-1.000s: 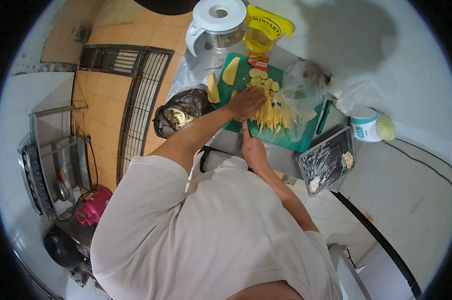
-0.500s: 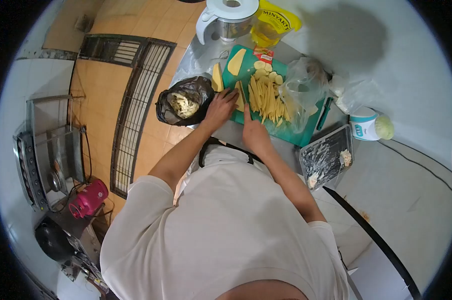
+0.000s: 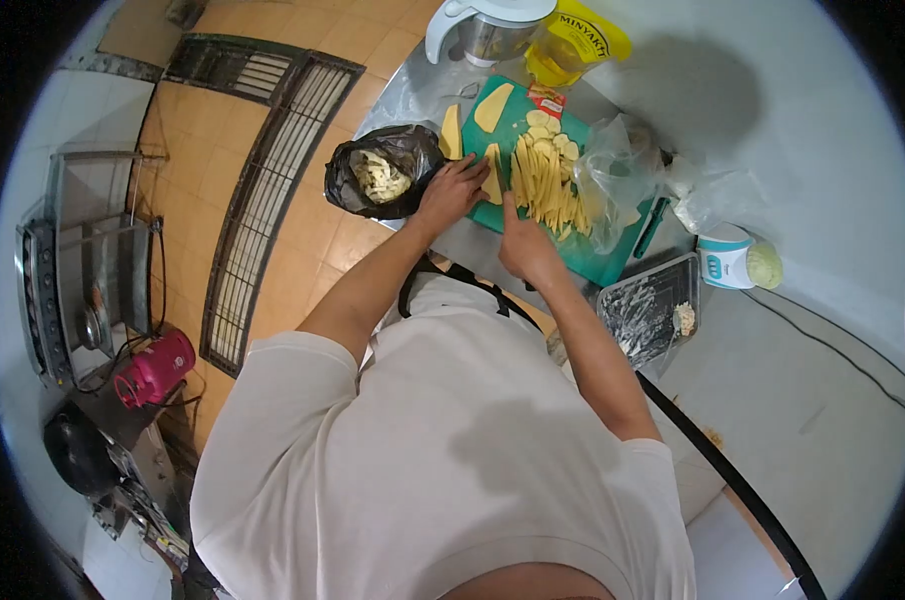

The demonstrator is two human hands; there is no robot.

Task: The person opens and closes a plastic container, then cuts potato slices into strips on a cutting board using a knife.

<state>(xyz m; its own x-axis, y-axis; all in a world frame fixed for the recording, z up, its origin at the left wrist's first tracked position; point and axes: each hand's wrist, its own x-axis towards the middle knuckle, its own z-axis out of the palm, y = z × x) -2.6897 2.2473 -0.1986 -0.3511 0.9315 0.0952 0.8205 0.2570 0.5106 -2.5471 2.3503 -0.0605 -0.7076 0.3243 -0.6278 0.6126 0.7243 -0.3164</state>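
A green cutting board (image 3: 608,262) carries a pile of yellow strips (image 3: 543,190), with round slices (image 3: 543,125) behind them. My left hand (image 3: 455,192) touches a yellow slab (image 3: 493,178) at the board's left edge. Just right of that slab, my right hand (image 3: 528,248) grips a knife (image 3: 506,172), index finger stretched along it; the handle is hidden in the hand. Another yellow slab (image 3: 493,107) lies farther back on the board, and one piece (image 3: 452,133) rests beside its left edge.
A black bag (image 3: 345,180) with pale scraps stands at the left. Behind are a blender jug (image 3: 493,35) and a yellow pouch (image 3: 578,42). To the right are a clear plastic bag (image 3: 608,180), a green-handled tool (image 3: 652,228), a smeared tray (image 3: 638,310) and a white-blue device (image 3: 725,257).
My left hand has moved from the strips to the slab at the left, and my right hand's knife now shows beside it. The camera view has shifted.
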